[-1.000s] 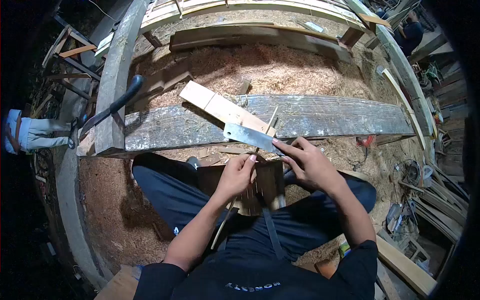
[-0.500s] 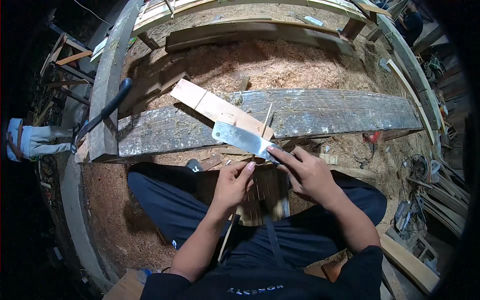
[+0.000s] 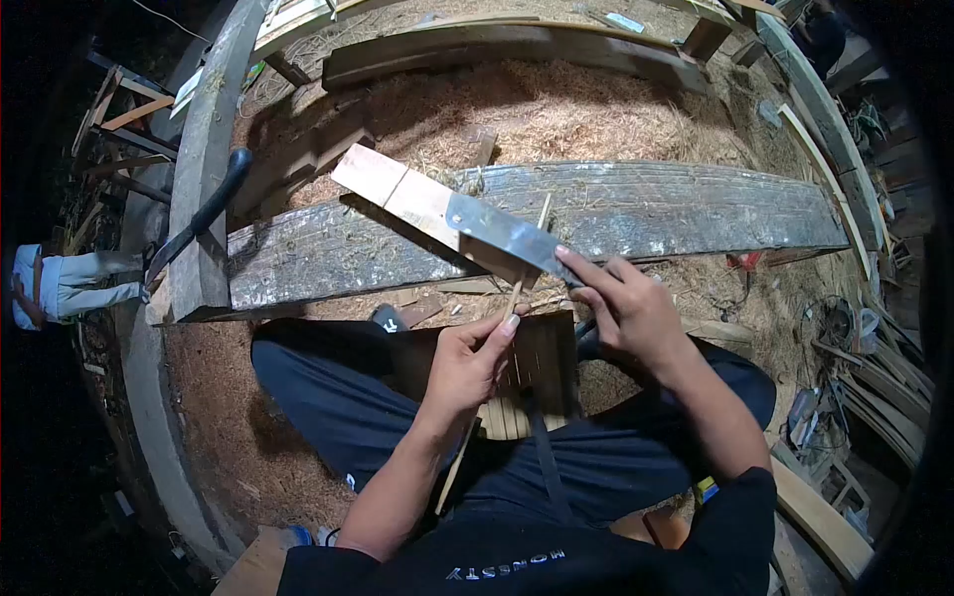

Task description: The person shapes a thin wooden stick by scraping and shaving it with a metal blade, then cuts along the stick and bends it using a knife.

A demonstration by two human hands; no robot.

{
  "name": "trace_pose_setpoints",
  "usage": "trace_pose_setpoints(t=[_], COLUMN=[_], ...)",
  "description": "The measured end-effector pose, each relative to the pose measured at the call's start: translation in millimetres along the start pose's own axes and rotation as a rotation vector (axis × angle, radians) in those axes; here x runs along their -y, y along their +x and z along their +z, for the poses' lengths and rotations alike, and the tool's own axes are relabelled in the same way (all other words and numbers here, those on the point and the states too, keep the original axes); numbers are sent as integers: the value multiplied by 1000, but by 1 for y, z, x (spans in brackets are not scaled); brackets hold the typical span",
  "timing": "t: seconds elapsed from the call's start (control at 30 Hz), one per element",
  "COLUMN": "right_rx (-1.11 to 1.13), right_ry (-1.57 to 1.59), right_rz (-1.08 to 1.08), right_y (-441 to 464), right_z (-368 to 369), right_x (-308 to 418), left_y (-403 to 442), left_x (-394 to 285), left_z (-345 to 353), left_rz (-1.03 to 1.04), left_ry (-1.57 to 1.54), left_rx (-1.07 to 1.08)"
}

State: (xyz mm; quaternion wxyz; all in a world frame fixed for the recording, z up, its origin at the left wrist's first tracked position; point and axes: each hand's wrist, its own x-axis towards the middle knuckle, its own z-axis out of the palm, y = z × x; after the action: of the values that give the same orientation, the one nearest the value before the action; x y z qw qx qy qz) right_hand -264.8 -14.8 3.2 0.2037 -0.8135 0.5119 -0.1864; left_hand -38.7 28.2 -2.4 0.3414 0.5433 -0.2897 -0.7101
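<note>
While the left hand [image 3: 469, 360] pinches a thin stick [image 3: 544, 213] between thumb and index finger, its other fingers curled in, the right hand [image 3: 636, 310] is closed around the near end of a knife [image 3: 505, 236], index finger stretched onto the blade. The knife's handle is mostly hidden by that hand. Both hands are on the near side of the beam [image 3: 696, 204]. The stick slants up under the blade, and its tip shows over the beam. The blade, with 1 hole near its far end, overlaps a pale board [image 3: 402, 189]. That board lies aslant on the beam, its lower end at the beam's near edge; 1 dark line crosses it.

At the beam's left end, a black-handled tool [image 3: 234, 174] rests across a post [image 3: 204, 139]. Shavings [image 3: 586, 109] cover the ground on the beam's far side. Well left of the beam is 1 other person [image 3: 84, 283].
</note>
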Motion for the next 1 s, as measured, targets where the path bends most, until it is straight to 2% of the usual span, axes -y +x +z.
trace_pose_setpoints(t=[0.13,0.23,0.3,0.37,0.4,0.43,0.5,0.57,0.6,0.63,0.7,0.77,0.83,0.87,0.9,0.97,1.0], right_rx=[42,6,-9,39,62,-39,-78,42,22,22,-86,-86,34,82,0,6,19], right_ry=[-35,-10,-43,-40,-11,13,-23,-13,-34,-23,-4,-18,-21,-3,51,-14,-30], right_rz=[-149,-16,-16,-155,-103,-43,-7,-147,-168,-161,3,-14,-154,-102,-79,-51,-97], right_y=[-9,-1,-2,-10,-8,-4,4,-6,-9,-5,6,4,-5,-2,3,6,2], right_z=[0,-1,-3,3,3,9,3,0,3,5,4,2,3,1,4,0,1], right_x=[19,5,10,17,9,-5,-10,15,18,11,-9,-2,16,11,5,10,14], left_y=[5,1,-1,4,4,2,-1,5,3,1,-1,3,4,4,3,4,5], left_x=[7,0,-8,3,1,-2,-2,8,7,3,-7,-2,4,4,3,1,1], left_z=[0,0,6,1,3,3,2,-2,1,2,5,3,1,-2,-3,0,-1], left_rz=[27,40,-30,-24,-11,-3,-14,-28,-23,-32,-9,-8,-24,3,-10,-15,-16], left_ry=[27,36,7,63,12,-38,-14,119,80,89,35,30,62,103,108,44,95], left_rx=[-27,3,-47,-37,-27,-17,-16,-46,-53,-56,-33,-22,-43,-19,-26,-16,-22])
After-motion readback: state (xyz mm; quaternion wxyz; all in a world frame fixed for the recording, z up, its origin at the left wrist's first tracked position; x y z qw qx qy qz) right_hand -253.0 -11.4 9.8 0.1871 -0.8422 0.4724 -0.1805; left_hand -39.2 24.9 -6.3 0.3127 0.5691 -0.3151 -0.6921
